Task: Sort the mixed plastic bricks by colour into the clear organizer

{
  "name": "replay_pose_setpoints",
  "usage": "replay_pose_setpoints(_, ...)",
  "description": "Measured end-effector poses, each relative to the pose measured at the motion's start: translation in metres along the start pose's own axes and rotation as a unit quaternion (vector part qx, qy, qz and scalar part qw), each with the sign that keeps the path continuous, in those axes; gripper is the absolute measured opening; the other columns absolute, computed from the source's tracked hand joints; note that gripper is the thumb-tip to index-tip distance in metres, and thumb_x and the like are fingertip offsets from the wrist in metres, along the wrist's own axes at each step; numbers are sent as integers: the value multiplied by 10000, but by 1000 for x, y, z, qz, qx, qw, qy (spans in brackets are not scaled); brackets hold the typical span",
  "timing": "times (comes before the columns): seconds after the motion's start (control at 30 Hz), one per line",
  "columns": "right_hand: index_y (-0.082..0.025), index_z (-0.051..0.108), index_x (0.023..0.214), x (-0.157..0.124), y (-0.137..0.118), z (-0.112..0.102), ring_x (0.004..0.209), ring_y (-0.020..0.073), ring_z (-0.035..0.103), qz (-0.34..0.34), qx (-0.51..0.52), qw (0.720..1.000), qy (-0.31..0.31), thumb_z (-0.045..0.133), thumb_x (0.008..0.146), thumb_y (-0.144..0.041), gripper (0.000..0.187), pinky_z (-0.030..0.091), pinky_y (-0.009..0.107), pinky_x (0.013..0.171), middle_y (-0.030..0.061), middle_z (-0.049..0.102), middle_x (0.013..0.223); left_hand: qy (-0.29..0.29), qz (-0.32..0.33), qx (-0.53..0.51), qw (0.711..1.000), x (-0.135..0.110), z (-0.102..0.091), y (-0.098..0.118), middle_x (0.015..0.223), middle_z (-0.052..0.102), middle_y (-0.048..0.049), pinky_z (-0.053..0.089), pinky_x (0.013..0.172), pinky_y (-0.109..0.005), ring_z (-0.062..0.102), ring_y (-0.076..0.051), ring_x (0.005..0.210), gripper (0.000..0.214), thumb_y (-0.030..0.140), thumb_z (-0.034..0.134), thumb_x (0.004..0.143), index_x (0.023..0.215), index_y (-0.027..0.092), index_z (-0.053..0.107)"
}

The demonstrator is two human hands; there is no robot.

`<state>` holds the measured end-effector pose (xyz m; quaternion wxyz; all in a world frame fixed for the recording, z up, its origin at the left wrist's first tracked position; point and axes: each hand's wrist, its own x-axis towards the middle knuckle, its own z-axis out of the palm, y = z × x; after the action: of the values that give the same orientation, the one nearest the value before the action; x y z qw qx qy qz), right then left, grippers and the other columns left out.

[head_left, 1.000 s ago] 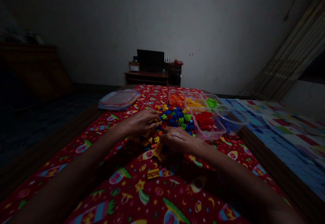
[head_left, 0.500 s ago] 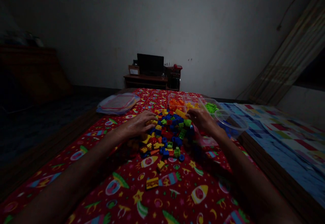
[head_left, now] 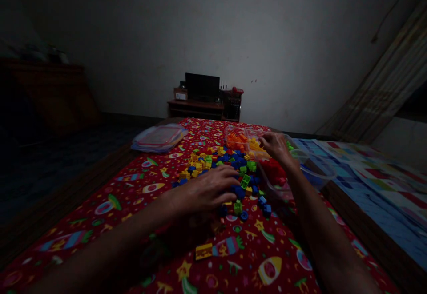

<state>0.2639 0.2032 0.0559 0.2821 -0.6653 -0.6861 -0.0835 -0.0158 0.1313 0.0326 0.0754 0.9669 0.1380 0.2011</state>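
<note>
A loose pile of yellow, blue, green and red toy building bricks (head_left: pixel 245 181) lies on the red patterned cloth. My left hand (head_left: pixel 213 188) reaches over the near side of the pile, fingers apart and slightly bent, covering some bricks. No brick shows in its grasp. My right hand (head_left: pixel 276 146) hangs at the clear box of yellow bricks (head_left: pixel 255 144), fingers loosely bent and apart, with nothing visible between them. Below its wrist is a clear box of red bricks (head_left: pixel 274 171). A single yellow brick (head_left: pixel 203 251) lies apart, nearer to me.
Clear boxes hold orange bricks (head_left: pixel 236 141), green bricks (head_left: pixel 289 146) and blue bricks (head_left: pixel 310 169). Stacked plastic lids (head_left: pixel 159 137) lie at the left edge. Beyond the cloth stands a desk with a monitor (head_left: pixel 202 86). A bed (head_left: pixel 360 169) is at the right.
My right hand has moved right from the pile to the boxes, and the long yellow-orange brick at its fingers no longer shows. My left hand has come nearer and to the right across the pile.
</note>
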Motion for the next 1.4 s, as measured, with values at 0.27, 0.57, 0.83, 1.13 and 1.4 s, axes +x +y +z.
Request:
replay_pose_setpoints(0.27,-143,697,770,-17,-35,-3,603,116,527,-110,19,992,-64,463,840,-209,253,337,222,568,62,663,683,-154,147,25,977,-34,37,78,1375,514,1,179,1179,-385,384,-175,1320,352,296,456,930,1277,252,498)
replay_pose_setpoints(0.57,-164,647,1127,-32,-55,14,873,180,604,-164,33,975,-146,531,883,-239,280,430,268,761,115,679,999,-68,65,179,979,-27,42,9,1436,445,-4,163,1161,-466,304,-225,1375,364,271,460,924,1285,294,504)
replay_pose_setpoints(0.83,-149,655,1117,-33,-46,4,909,193,631,-120,56,975,-176,530,827,-102,320,468,263,739,123,684,1041,2,-4,188,982,11,32,-36,1437,442,-49,200,1130,-501,370,-256,1329,368,358,499,913,1271,279,528)
replay_pose_setpoints(1.13,-183,681,1029,-32,-32,-22,786,143,630,-97,67,970,-211,579,768,-68,303,439,209,645,59,708,923,65,-112,74,989,20,16,-85,1258,599,-105,408,1024,-406,524,-224,1191,343,339,453,917,1172,176,612)
replay_pose_setpoints(1.4,-196,721,908,-49,-59,-25,759,167,603,-143,-132,952,-237,688,703,-185,208,384,223,595,75,693,870,110,-187,30,976,6,-14,-98,1159,672,-72,455,972,-391,597,-235,1101,385,429,431,877,1052,194,680)
